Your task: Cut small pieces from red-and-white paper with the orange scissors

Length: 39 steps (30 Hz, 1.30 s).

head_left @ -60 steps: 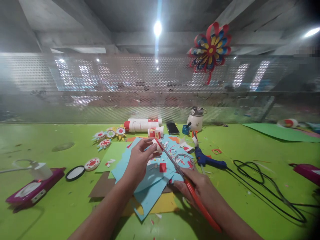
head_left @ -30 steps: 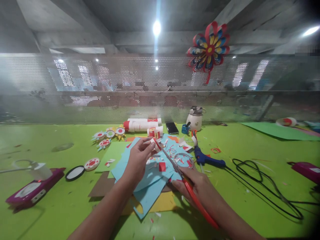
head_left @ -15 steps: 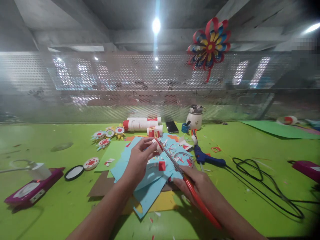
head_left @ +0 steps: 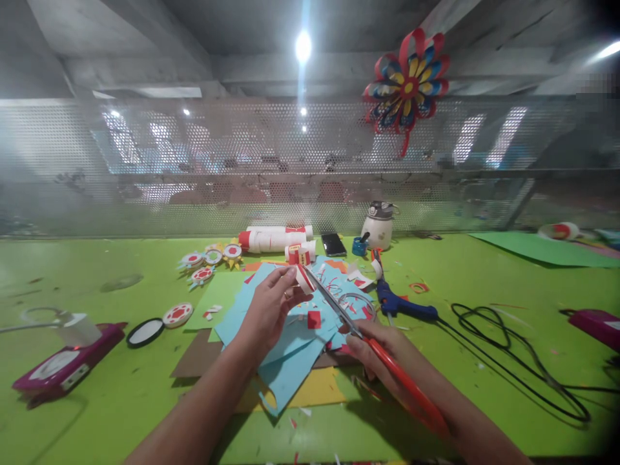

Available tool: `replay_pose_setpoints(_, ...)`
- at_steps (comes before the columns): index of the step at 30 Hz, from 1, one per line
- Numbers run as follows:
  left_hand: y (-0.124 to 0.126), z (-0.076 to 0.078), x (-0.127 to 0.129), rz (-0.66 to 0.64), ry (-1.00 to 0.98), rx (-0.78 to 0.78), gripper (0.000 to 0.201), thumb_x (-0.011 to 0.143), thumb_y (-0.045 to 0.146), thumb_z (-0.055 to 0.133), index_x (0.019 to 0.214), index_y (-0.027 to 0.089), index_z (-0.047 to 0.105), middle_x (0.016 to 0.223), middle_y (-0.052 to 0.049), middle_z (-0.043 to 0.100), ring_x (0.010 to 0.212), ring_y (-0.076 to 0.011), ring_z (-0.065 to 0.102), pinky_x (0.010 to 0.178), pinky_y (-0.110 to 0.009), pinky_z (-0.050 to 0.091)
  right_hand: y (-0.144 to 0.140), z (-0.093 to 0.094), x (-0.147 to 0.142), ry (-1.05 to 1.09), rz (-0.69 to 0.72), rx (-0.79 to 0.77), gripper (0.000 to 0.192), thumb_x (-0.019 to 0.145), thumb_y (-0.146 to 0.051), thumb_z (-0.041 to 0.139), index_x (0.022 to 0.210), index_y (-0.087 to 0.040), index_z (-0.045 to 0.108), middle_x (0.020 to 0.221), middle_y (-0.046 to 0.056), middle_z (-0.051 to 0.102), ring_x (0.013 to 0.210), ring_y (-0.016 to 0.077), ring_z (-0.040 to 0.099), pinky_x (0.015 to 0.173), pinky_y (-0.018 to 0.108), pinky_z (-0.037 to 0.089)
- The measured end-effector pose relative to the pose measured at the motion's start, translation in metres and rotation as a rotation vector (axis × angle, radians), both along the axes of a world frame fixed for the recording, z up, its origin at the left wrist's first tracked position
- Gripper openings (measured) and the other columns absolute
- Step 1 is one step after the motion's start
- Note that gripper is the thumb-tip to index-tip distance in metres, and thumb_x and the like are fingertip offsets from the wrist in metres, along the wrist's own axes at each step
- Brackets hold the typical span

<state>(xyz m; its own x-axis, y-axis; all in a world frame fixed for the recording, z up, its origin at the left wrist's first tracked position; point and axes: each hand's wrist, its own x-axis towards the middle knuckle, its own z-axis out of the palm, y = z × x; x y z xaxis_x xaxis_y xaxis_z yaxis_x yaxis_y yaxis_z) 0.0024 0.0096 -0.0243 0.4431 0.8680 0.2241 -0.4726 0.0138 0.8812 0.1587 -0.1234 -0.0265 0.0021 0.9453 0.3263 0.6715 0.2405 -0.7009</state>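
My left hand (head_left: 265,311) pinches a small red-and-white paper piece (head_left: 305,279) between thumb and fingers, above a pile of light blue paper sheets (head_left: 285,349). My right hand (head_left: 387,349) grips red-handled scissors (head_left: 407,387); their metal blades (head_left: 329,303) point up and left, with the tips at the paper piece. A small red paper cube (head_left: 314,319) and red and white scraps lie on the blue sheets under the blades.
On the green table (head_left: 97,400): a blue glue gun (head_left: 402,309) with a coiled black cable (head_left: 513,361), rolled white-and-red paper (head_left: 274,240), a phone (head_left: 333,245), a white jar (head_left: 378,229), paper rosettes (head_left: 208,261), a purple device (head_left: 62,365). A paper pinwheel (head_left: 407,81) hangs on the mesh screen.
The scissors' handles have spread and my right hand has shifted slightly right. My left hand has turned the paper piece a little against the blades.
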Motion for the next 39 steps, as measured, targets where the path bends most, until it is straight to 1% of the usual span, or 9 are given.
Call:
replay_pose_setpoints(4,0.001,-0.001,0.000,0.015,0.015,0.001,0.025,0.081,0.033,0.059,0.092,0.011,0.062,0.098,-0.013,0.065,0.083,-0.0204,0.063,0.078,-0.039,0.052,-0.003,0.004,-0.001,0.033,0.018,-0.035,0.033,0.090,-0.041,0.044,0.075,-0.018,0.063,0.054,-0.001,0.055,0.048,0.0143,0.052,0.045,0.023,0.040)
replay_pose_setpoints(8,0.002,0.001,0.001,0.014,0.002,-0.035,0.027,0.081,0.033,0.059,0.093,0.010,0.063,0.100,-0.015,0.065,0.085,-0.0219,0.064,0.077,-0.037,0.053,-0.002,0.004,0.000,0.072,0.031,-0.050,0.033,0.089,-0.044,0.046,0.079,-0.018,0.065,0.058,0.000,0.057,0.050,0.0142,0.053,0.047,0.024,0.041)
replay_pose_setpoints(16,0.010,0.003,0.000,0.007,-0.130,-0.329,0.018,0.082,0.022,0.058,0.089,0.007,0.064,0.084,-0.016,0.069,0.078,-0.0209,0.068,0.070,-0.028,0.057,-0.001,0.003,0.000,0.098,0.007,-0.068,0.039,0.090,-0.049,0.042,0.081,-0.017,0.062,0.047,-0.004,0.051,0.045,0.0128,0.048,0.044,0.023,0.037)
replay_pose_setpoints(20,0.010,0.006,0.000,0.003,-0.177,-0.390,0.015,0.084,0.016,0.053,0.084,0.006,0.064,0.079,-0.015,0.069,0.072,-0.0187,0.068,0.067,-0.027,0.058,0.000,0.002,0.000,0.103,0.020,-0.077,0.038,0.089,-0.049,0.044,0.078,-0.017,0.062,0.047,-0.004,0.051,0.045,0.0129,0.050,0.045,0.023,0.038)
replay_pose_setpoints(24,0.009,0.008,-0.001,0.007,-0.186,-0.394,0.014,0.085,0.015,0.052,0.085,0.006,0.064,0.079,-0.014,0.069,0.068,-0.0173,0.067,0.066,-0.027,0.058,0.001,0.000,0.002,0.064,0.050,-0.059,0.034,0.091,-0.043,0.045,0.082,-0.016,0.064,0.052,-0.002,0.057,0.048,0.0138,0.054,0.049,0.024,0.041)
replay_pose_setpoints(28,0.009,0.008,-0.002,0.012,-0.159,-0.380,0.015,0.084,0.016,0.053,0.088,0.006,0.064,0.078,-0.014,0.069,0.067,-0.0165,0.066,0.063,-0.027,0.058,0.003,-0.002,0.001,-0.052,0.083,0.000,0.027,0.089,-0.036,0.048,0.093,-0.016,0.065,0.082,0.006,0.069,0.071,0.0188,0.061,0.063,0.026,0.046)
replay_pose_setpoints(30,0.008,0.008,-0.002,-0.004,-0.137,-0.364,0.017,0.082,0.018,0.056,0.089,0.006,0.065,0.081,-0.015,0.069,0.069,-0.0172,0.066,0.065,-0.027,0.057,0.003,-0.002,0.000,-0.113,0.050,0.006,0.028,0.088,-0.038,0.052,0.100,-0.016,0.064,0.087,0.007,0.069,0.076,0.0208,0.061,0.066,0.028,0.046)
replay_pose_setpoints(33,0.007,0.008,-0.002,-0.026,-0.097,-0.345,0.018,0.079,0.021,0.061,0.090,0.007,0.065,0.084,-0.015,0.069,0.072,-0.0180,0.066,0.069,-0.028,0.057,0.002,-0.002,-0.002,-0.168,-0.032,-0.004,0.038,0.084,-0.044,0.057,0.111,-0.018,0.061,0.094,0.008,0.068,0.082,0.0236,0.060,0.073,0.033,0.046)
replay_pose_setpoints(39,0.005,0.007,-0.002,-0.045,-0.062,-0.278,0.020,0.076,0.023,0.065,0.090,0.009,0.064,0.093,-0.016,0.068,0.081,-0.0212,0.066,0.076,-0.034,0.055,0.000,-0.008,-0.002,-0.284,-0.137,-0.040,0.041,0.083,-0.050,0.056,0.108,-0.018,0.062,0.093,0.011,0.067,0.084,0.0273,0.058,0.074,0.039,0.045)
